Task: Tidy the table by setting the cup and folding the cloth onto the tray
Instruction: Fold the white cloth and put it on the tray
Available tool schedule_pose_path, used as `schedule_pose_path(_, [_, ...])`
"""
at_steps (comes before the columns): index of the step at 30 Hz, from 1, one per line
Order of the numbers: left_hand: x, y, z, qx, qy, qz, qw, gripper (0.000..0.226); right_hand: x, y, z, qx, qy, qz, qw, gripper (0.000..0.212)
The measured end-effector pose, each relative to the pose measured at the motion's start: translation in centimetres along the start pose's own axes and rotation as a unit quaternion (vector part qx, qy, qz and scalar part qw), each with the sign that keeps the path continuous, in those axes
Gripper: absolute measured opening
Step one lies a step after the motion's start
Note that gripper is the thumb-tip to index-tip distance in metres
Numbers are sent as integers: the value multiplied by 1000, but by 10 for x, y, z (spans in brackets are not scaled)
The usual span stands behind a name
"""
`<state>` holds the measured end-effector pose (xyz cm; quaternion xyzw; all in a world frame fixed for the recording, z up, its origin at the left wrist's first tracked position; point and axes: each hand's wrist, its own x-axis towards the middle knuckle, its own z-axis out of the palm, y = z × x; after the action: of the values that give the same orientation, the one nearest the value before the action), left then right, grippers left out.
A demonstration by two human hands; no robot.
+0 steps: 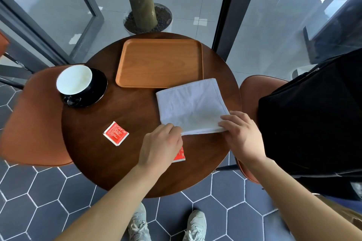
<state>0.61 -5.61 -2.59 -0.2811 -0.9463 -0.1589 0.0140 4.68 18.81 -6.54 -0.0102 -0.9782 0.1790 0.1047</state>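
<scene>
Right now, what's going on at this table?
A person is folding the white cloth on the round table, the left hand and right hand pinching its near edge. The tray is bare, and the cup sits on its saucer beside it. Two red packets, one in clear view, lie nearby.

Both arms reach forward, left hand [159, 147] and right hand [242, 136] pinching.

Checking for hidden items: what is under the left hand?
A red packet lies partly under the left hand on the table; only its right edge shows. The rest is covered.
</scene>
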Motion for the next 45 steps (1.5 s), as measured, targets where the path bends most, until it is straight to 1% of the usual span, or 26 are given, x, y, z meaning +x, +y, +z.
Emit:
schedule_pose_path(3, [-12, -15, -2, -62, 20, -23, 998, 25, 4, -6, -8, 26, 40, 1, 999, 22])
schedule_pose_path(5, [-21, -24, -2, -102, 23, -47, 993, 26, 2, -12, -13, 53, 39, -13, 998, 20])
schedule_pose_path(7, [-29, -32, -3, -126, 33, -63, 990, 21, 0, -19, -16, 76, 25, -26, 996, 20])
schedule_pose_path(9, [-37, -39, -7, -138, 49, -77, 986, 29, -2, -24, -18, 84, 12, -39, 996, 19])
schedule_pose_path(13, [-57, -50, -22, -125, 126, -72, 981, 26, 0, -42, -17, 103, -9, -49, 993, 20])
schedule_pose_path(16, [-73, -54, -34, -129, 136, -81, 979, 25, 1, -56, -16, 114, -24, -51, 992, 22])
schedule_pose_path(20, [-81, -62, -46, -156, 115, -101, 976, 23, 1, -67, -15, 144, -56, -17, 988, 18])
schedule_pose_path(23, [-74, -68, -46, -191, 130, -134, 964, 22, 10, -70, -13, 182, -74, 22, 980, 11])
schedule_pose_path(28, [-50, -81, -42, -210, 169, -157, 950, 18, 43, -73, -5, 214, -62, 62, 973, 3])
schedule_pose_path(30, [-42, -87, -39, -206, 179, -167, 948, 20, 59, -75, 1, 208, -62, 63, 974, 8])
schedule_pose_path(32, [-34, -92, -35, -223, 183, -201, 936, 22, 77, -75, 9, 196, -77, 74, 975, 15])
schedule_pose_path(33, [-29, -93, -33, -243, 179, -235, 924, 22, 85, -75, 14, 185, -90, 83, 975, 16])
schedule_pose_path(35, [-18, -97, -27, -287, 163, -317, 889, 23, 98, -74, 23, 151, -121, 102, 976, 16])
schedule_pose_path(36, [-13, -100, -24, -299, 157, -347, 875, 23, 103, -74, 27, 131, -135, 107, 976, 15])
schedule_pose_path(37, [-9, -102, -22, -300, 154, -362, 869, 23, 107, -74, 31, 113, -147, 108, 977, 15])
schedule_pose_path(40, [1, -105, -16, -279, 150, -365, 875, 21, 112, -73, 40, 78, -154, 91, 981, 14])
schedule_pose_path(45, [13, -107, -5, -218, 146, -346, 901, 20, 110, -70, 49, 45, -109, 62, 991, 11])
